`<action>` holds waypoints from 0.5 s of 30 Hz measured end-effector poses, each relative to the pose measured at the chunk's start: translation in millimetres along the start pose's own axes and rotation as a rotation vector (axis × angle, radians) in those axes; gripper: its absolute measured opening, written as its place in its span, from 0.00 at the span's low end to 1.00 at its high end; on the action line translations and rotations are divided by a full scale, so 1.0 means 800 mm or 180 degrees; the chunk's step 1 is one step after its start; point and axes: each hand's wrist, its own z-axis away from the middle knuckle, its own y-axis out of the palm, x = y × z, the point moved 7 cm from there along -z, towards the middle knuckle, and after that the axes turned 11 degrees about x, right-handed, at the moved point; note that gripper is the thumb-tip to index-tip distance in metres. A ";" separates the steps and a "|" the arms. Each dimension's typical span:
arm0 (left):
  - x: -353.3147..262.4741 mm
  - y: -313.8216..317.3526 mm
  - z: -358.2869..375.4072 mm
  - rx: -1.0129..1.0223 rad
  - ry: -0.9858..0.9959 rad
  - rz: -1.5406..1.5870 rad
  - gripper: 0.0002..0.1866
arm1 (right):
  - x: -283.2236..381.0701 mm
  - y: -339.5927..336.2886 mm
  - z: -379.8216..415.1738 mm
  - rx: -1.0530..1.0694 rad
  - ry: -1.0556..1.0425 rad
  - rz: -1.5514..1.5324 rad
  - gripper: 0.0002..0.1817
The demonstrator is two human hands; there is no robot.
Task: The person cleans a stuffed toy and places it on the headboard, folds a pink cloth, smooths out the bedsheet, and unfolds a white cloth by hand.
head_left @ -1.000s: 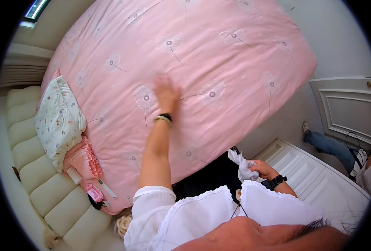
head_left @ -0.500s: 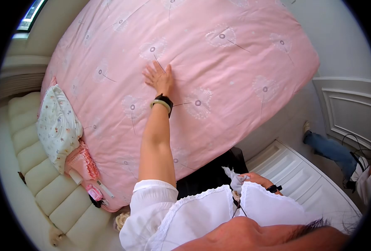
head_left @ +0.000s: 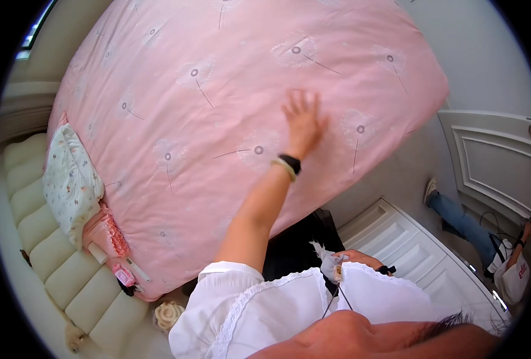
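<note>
Soft daylight, fisheye-bowed edges, left fingers (head_left: 304, 106) blurred (slightly)

The pink bedcover (head_left: 229, 125) looked to me like matt, lightly wrinkled cloth, the grey rag (head_left: 326, 258) thin, crumpled fabric, the headboard (head_left: 73, 274) smooth, leather-like padding.

The pink dandelion-print fabric quilt (head_left: 235, 119) is filling the frame's upper middle. At left, the white patterned cloth pillow (head_left: 71, 182) is lying on the quilt's edge beside the cream padded headboard (head_left: 65, 272). The white panelled rectangular door (head_left: 494, 163) is standing at middle right.
</note>
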 end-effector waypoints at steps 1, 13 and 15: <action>-0.011 0.012 0.002 0.0053 0.0208 -0.0059 0.34 | -0.006 -0.010 -0.004 -0.0030 0.0078 0.0264 0.30; -0.075 0.052 0.294 0.1309 0.1879 0.0901 0.37 | 0.032 0.007 -0.006 0.0137 0.0014 0.0193 0.27; 0.058 -0.035 0.278 0.0577 -0.0035 0.0507 0.37 | 0.031 0.018 -0.008 0.0221 0.0088 0.0167 0.27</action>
